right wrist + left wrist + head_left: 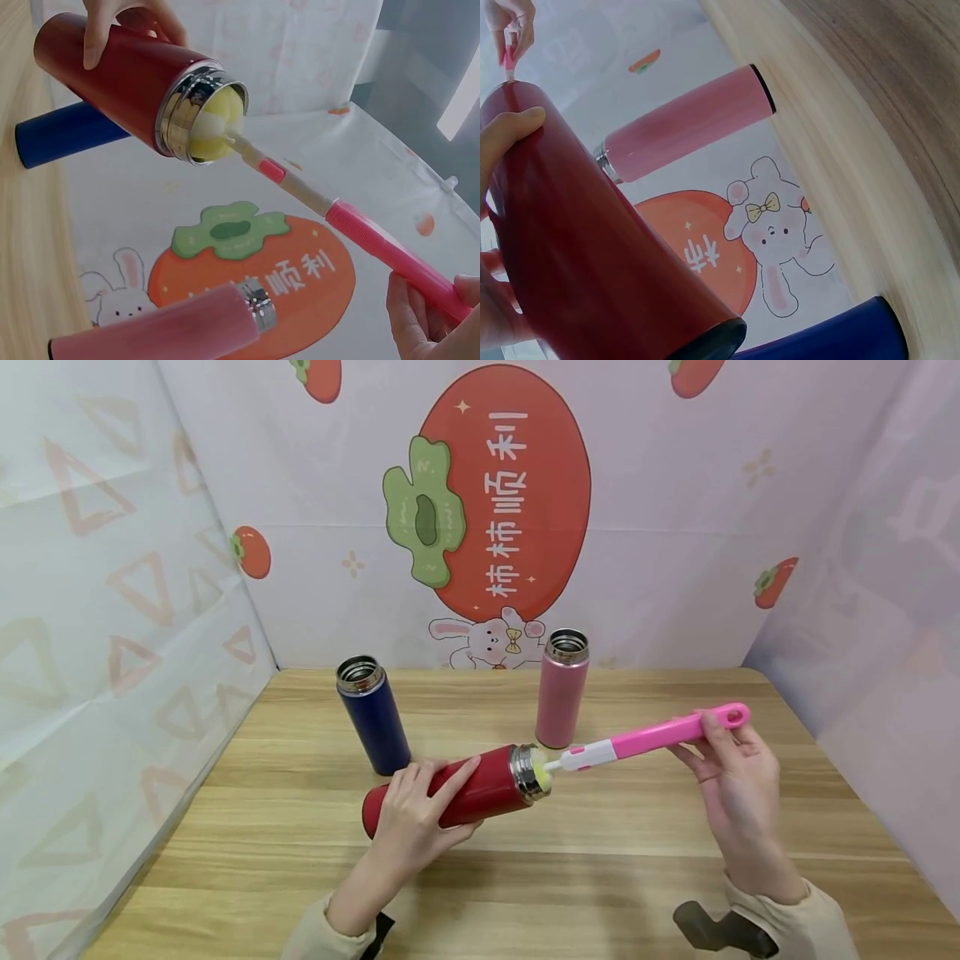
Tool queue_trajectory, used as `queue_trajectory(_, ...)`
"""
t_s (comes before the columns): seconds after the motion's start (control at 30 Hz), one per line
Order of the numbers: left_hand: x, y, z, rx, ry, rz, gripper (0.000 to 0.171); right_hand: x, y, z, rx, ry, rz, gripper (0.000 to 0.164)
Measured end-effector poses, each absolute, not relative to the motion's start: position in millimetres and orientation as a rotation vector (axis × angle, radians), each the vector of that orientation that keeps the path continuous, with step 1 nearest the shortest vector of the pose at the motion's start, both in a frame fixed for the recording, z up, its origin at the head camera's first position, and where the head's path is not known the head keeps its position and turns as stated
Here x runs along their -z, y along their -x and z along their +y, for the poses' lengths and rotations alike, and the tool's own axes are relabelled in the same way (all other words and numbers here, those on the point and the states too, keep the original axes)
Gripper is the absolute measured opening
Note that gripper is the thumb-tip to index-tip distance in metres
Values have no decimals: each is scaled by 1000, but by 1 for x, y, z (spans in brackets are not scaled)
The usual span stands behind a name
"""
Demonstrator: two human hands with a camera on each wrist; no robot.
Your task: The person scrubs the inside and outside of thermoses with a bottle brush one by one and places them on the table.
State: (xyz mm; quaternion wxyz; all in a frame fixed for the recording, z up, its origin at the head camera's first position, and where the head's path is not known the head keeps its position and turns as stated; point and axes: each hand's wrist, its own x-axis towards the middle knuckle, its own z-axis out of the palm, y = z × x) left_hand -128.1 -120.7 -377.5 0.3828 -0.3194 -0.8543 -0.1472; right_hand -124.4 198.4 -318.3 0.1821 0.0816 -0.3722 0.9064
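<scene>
My left hand (pixel 415 814) grips a red thermos bottle (pixel 480 787), which lies tilted with its open steel mouth (pixel 196 112) toward the right. Between thumb and fingers, my right hand (pixel 738 777) holds the pink handle (pixel 663 735) of a bottle brush near its looped end. The brush's yellow and white sponge head (pixel 217 124) sits in the bottle's mouth, filling much of the opening. Its white shaft (pixel 592 755) runs out from the sponge to the handle. In the left wrist view, the red bottle's dark base (pixel 712 341) faces the camera.
A dark blue bottle (pixel 375 722) without a lid stands behind the left hand. Farther back, a pink bottle (pixel 561 693), also lidless, stands near the brush shaft. All are over a wooden table (pixel 600 893), with a printed cloth backdrop (pixel 660 577) behind and at the sides.
</scene>
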Motion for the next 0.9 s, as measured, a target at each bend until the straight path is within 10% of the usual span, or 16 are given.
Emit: queue_trajectory(0.9, 373, 124, -124, 356, 775, -2124, 73, 322, 128, 180, -2529, -65, -1145, 5)
